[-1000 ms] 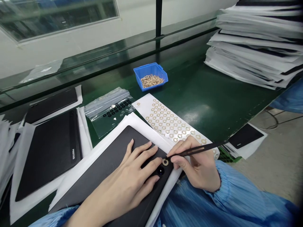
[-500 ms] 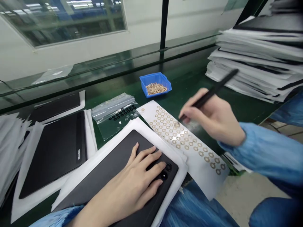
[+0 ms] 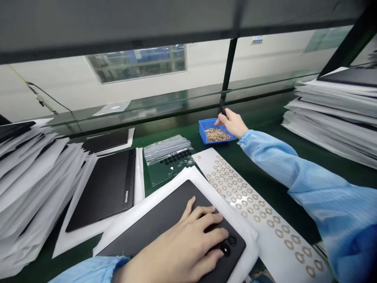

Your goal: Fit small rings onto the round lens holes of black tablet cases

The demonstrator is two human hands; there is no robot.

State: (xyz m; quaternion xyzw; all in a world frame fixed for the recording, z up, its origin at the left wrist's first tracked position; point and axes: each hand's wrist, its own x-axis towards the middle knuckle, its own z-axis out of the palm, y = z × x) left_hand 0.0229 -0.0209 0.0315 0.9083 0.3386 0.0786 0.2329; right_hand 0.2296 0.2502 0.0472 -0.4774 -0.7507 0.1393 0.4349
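Observation:
My left hand (image 3: 179,251) lies flat on a black tablet case (image 3: 165,208), its fingertips just short of two round black rings (image 3: 229,244) near the case's corner. The case rests on a white sheet. My right hand (image 3: 231,122) is far forward over a blue plastic bin (image 3: 203,131), pinching black tweezers (image 3: 222,108) with their tips upward. Small gold-coloured rings (image 3: 217,135) fill the bottom of the bin. A white backing sheet (image 3: 282,251) with rows of gold rings lies to the right of the case, below my right forearm.
A clear zip bag (image 3: 167,163) holding black rings lies beyond the case. To the left, another black case (image 3: 103,192) rests on white sheets beside a tall stack of white-wrapped sheets (image 3: 35,177). A similar stack (image 3: 332,110) stands at right. A glass partition (image 3: 176,96) runs along the green bench's far edge.
My right hand has moved forward from over the ring sheet to the blue bin, carrying the tweezers. The view has tilted upward. My left hand stays on the case.

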